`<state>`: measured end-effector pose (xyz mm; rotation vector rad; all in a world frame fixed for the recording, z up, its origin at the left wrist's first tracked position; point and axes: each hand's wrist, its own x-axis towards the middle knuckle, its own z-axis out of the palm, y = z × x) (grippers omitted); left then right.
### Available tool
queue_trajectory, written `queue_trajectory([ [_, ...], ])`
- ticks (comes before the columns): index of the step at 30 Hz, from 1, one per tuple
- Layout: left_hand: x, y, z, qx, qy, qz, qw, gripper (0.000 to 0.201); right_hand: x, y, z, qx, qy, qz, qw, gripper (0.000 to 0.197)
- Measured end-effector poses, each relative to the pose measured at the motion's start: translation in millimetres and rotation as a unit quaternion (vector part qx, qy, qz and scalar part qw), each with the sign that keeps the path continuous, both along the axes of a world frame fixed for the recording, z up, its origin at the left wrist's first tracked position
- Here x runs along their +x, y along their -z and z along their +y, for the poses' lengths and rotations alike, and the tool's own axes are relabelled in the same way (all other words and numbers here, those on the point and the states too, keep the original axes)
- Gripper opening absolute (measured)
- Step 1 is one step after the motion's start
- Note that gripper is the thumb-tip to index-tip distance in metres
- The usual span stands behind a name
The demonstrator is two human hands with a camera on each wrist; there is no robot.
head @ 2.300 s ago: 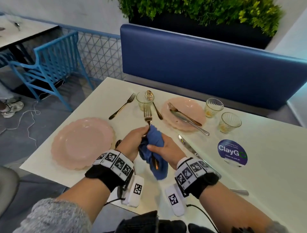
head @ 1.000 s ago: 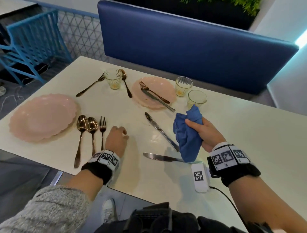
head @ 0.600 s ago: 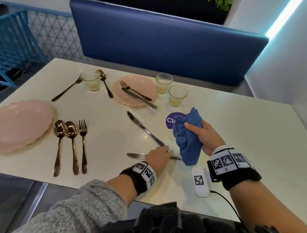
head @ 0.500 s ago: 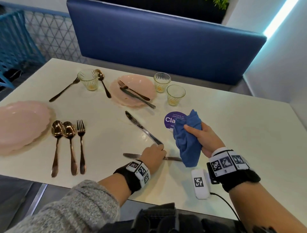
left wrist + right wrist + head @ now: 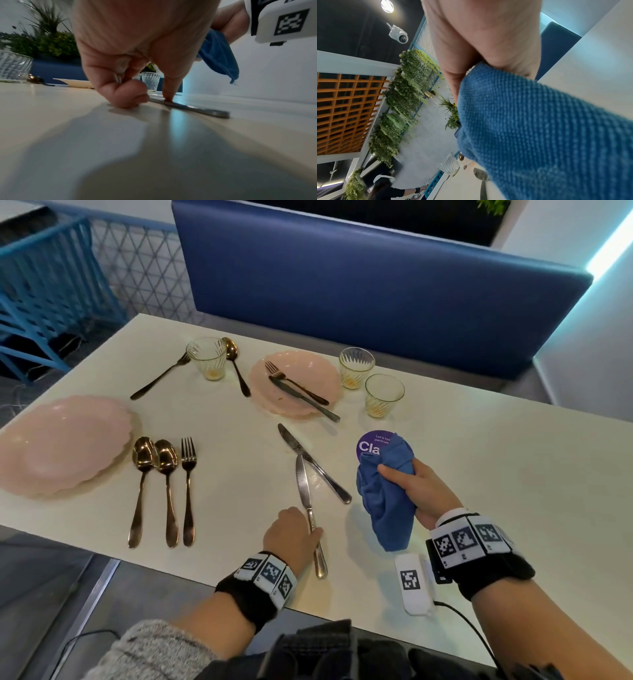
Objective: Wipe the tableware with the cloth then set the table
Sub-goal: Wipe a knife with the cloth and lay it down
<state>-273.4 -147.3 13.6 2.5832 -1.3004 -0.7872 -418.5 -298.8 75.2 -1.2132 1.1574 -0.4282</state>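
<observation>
Down at the near edge of the table [image 5: 479, 460], the left hand [image 5: 291, 534] rests on the surface with its fingers curled against the handle of a silver knife [image 5: 306, 501]; the left wrist view shows a fingertip [image 5: 169, 98] pressing on the flat metal while the other fingers tuck under, which looks like a way of getting purchase on a thin piece that lies flush and is hard to lift. Whether the hand actually has the knife pinched cannot be told. The knife points away from the person, its blade crossing a second knife [image 5: 313, 462] that lies on a slant. The right hand [image 5: 416, 491] is closed round the bunched blue cloth [image 5: 387, 498], raised above the table beside the knives, probably so it is ready to meet the blade once lifted. To the left, two spoons [image 5: 154, 484] and a fork [image 5: 188, 487] lie parallel beside a pink plate [image 5: 61, 443], seemingly already wiped and set. Farther back a second plate [image 5: 308, 371] carries a fork and knife, with three glasses [image 5: 383, 395] around it, likely still waiting.
</observation>
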Motion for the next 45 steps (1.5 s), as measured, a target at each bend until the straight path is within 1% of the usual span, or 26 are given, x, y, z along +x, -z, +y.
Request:
queue_trajectory([
  [3,1.3,-0.6,-3.2,0.003,-0.023,-0.004,1.0,0.026,3.0,-1.5,1.7,0.004,-0.009,-0.002,1.0,0.039],
  [6,5.9,-1.0,-2.8,0.028,-0.027,-0.015,0.999,0.029,5.3,-1.4,3.2,0.007,-0.014,0.001,1.0,0.039],
  [8,9.8,-3.2,0.0,0.042,-0.043,-0.011,0.998,0.03,7.2,-0.5,4.9,0.012,-0.015,-0.003,1.0,0.036],
  [14,19.0,-5.7,7.5,-0.004,-0.126,0.092,0.988,0.025,18.5,8.6,10.4,0.039,-0.039,-0.001,0.998,0.036],
  [16,25.6,-9.5,10.2,-0.044,-0.143,0.138,0.979,0.015,24.3,11.5,14.9,0.061,-0.051,-0.004,0.997,0.034],
  [17,29.1,-12.4,12.1,-0.072,-0.146,0.154,0.975,0.01,28.1,11.8,17.8,0.074,-0.054,-0.011,0.996,0.03],
  [19,31.4,-22.9,15.9,-0.137,-0.14,0.162,0.967,0.01,38.0,10.6,24.9,0.109,-0.054,-0.03,0.992,0.019],
  [20,29.3,-30.9,16.7,-0.17,-0.131,0.163,0.963,0.01,44.2,9.5,28.7,0.126,-0.059,-0.043,0.989,0.019],
  [22,19.9,-47.1,14.3,-0.227,-0.109,0.172,0.952,0.01,60.0,7.7,37.0,0.149,-0.071,-0.07,0.984,0.028],
  [24,9.8,-57.2,8.4,-0.257,-0.08,0.184,0.945,0.009,76.9,7.4,44.3,0.142,-0.063,-0.08,0.985,0.035],
  [25,6.8,-60.9,6.0,-0.261,-0.072,0.182,0.945,0.005,84.5,7.0,46.3,0.127,-0.05,-0.078,0.988,0.035],
  [27,6.3,-61.6,4.1,-0.268,-0.059,0.171,0.946,0.014,95.1,6.4,46.1,0.097,-0.015,-0.078,0.992,0.033],
  [29,9.2,-62.0,5.4,-0.287,-0.043,0.175,0.941,0.007,101.5,6.1,41.4,0.082,0.017,-0.082,0.993,0.026],
  [30,10.8,-63.4,6.4,-0.287,-0.041,0.18,0.94,0.007,103.9,6.0,39.4,0.08,0.029,-0.086,0.993,0.023],
  [32,16.8,-64.4,6.8,-0.263,-0.042,0.199,0.943,0.011,109.0,5.2,35.7,0.08,0.033,-0.098,0.991,0.026],
  [34,25.2,-67.1,9.5,-0.246,-0.045,0.228,0.941,0.026,113.6,-1.1,32.6,0.078,0.025,-0.104,0.991,0.033],
  [35,30.8,-69.0,11.4,-0.253,-0.05,0.235,0.937,0.029,115.6,-5.0,28.8,0.076,0.028,-0.112,0.99,0.034],
  [40,51.5,-80.4,22.2,-0.304,-0.044,0.2,0.93,0.024,127.3,-32.5,-4.5,0.073,0.116,-0.186,0.973,0.033],
  [42,60.0,-83.2,20.1,-0.316,-0.059,0.189,0.928,0.024,139.1,-35.3,0.6,0.069,0.126,-0.184,0.972,0.029],
  [43,63.7,-84.3,17.3,-0.32,-0.067,0.186,0.927,0.024,146.8,-33.4,9.5,0.073,0.122,-0.174,0.975,0.031],
  [45,72.2,-83.9,10.6,-0.319,-0.083,0.19,0.925,0.027,161.3,-28.6,34.5,0.086,0.096,-0.161,0.978,0.033],
])
